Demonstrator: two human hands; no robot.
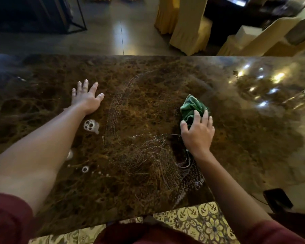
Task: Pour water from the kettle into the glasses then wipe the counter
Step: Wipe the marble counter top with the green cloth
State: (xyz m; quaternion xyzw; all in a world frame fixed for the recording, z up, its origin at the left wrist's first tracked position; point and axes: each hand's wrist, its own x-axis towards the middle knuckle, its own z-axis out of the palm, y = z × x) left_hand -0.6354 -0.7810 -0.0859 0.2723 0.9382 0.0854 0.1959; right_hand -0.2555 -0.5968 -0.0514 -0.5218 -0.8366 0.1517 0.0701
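A crumpled green cloth (192, 107) lies on the dark brown marble counter (148, 95), right of centre. My right hand (197, 132) presses down on the cloth's near side, fingers curled over it. My left hand (85, 96) rests flat on the counter to the left, fingers spread, holding nothing. Wet streaks (148, 152) curve across the middle of the counter between my hands. Foamy water blobs (90, 125) sit beside my left forearm. No kettle and no glasses are in view.
A small dark object (277, 199) with a cable lies at the counter's near right corner. Beyond the far edge stand chairs with yellow covers (188, 27) on a shiny floor. Patterned floor tiles (197, 222) show below the near edge.
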